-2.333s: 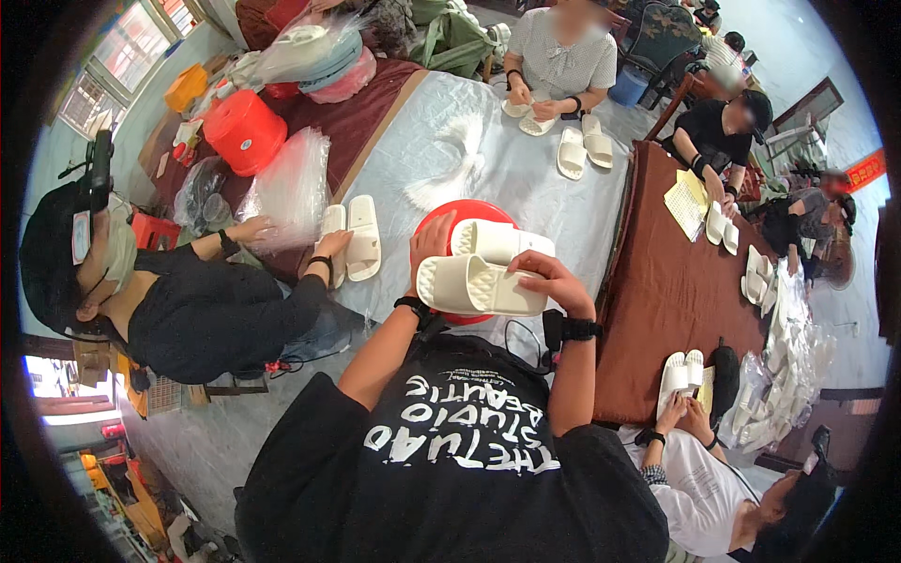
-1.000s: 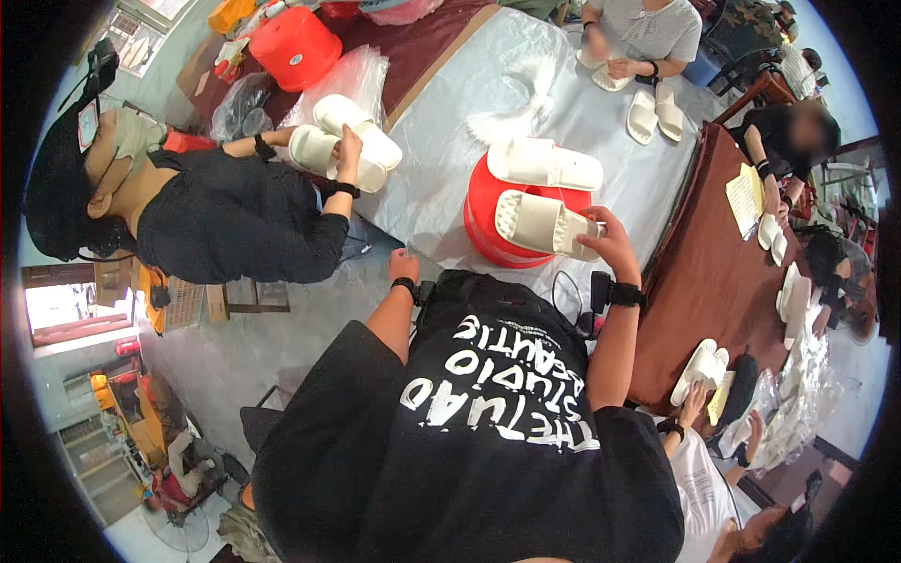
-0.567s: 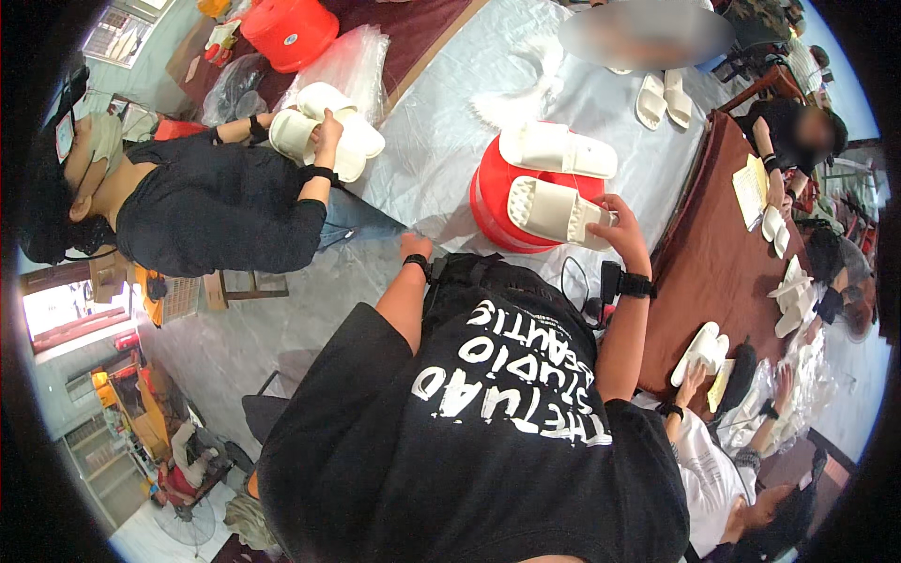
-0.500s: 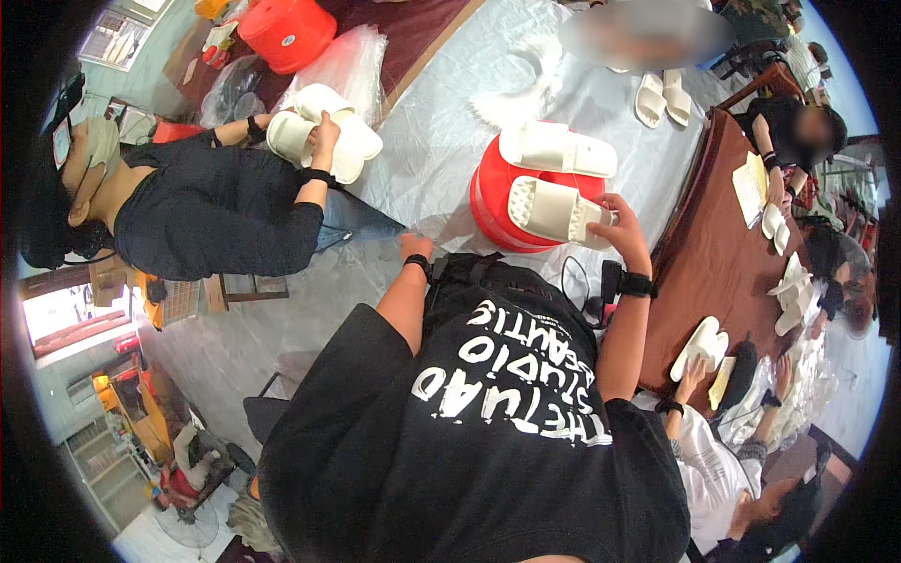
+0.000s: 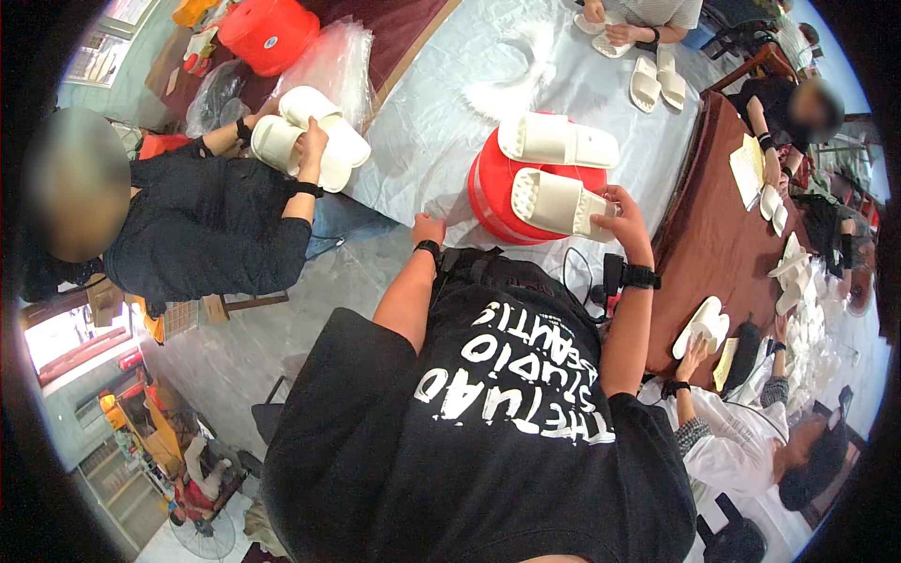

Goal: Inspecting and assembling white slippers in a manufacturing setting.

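Two cream slippers lie on a round red stool-like container (image 5: 481,192) in front of me. The far slipper (image 5: 535,140) rests across its top, untouched. My right hand (image 5: 621,218) grips the near slipper (image 5: 542,201) at its right end, thumb and fingers closed round the edge. That slipper's bumpy insole faces up, and its wide strap is towards my hand. My left hand (image 5: 429,230) is closed at the table's near edge, left of the red container and apart from the slippers. Whatever is between its fingers, if anything, is too small to make out.
White threads (image 5: 526,70) lie on the grey sheeted table (image 5: 413,122). At the left, a person holds cream slippers (image 5: 314,136) near clear plastic bags (image 5: 328,56) and a red bucket (image 5: 267,36). A brown table (image 5: 699,235) on the right bears more slippers; people work around it.
My left hand has shifted slightly right and up, still closed. The near slipper has turned a little in my right hand. The person at the left has leaned back slightly.
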`<state>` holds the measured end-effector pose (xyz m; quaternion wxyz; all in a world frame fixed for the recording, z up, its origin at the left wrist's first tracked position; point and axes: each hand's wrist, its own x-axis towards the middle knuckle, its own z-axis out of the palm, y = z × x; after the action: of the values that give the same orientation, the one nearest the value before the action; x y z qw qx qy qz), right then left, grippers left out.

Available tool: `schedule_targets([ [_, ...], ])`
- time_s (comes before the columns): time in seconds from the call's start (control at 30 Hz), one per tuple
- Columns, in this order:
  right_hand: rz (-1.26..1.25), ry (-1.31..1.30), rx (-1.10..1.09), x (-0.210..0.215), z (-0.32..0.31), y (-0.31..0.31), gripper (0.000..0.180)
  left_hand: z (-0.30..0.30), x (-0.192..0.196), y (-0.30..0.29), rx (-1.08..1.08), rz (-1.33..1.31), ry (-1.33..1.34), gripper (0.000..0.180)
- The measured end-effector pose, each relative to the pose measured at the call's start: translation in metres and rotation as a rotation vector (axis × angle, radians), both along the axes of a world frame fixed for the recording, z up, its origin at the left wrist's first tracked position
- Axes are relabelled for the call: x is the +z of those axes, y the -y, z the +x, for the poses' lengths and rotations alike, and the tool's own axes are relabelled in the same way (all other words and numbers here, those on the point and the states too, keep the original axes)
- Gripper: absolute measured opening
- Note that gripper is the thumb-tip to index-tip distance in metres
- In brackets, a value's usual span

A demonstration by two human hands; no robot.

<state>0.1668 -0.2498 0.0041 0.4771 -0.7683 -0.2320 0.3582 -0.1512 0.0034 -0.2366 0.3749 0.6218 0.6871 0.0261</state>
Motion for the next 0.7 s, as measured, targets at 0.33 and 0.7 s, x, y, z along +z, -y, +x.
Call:
schedule_targets([
  [0.33,0.028,0.027,-0.014,-0.005,-0.004,0.0,0.052,0.019,-0.005,-0.003,-0.129,-0.17,0.447,0.028],
  [0.7,-0.109,0.926,-0.16,0.036,-0.036,-0.012,0.051,0.008,0.177,-0.017,-0.193,-0.232,0.851,0.021],
])
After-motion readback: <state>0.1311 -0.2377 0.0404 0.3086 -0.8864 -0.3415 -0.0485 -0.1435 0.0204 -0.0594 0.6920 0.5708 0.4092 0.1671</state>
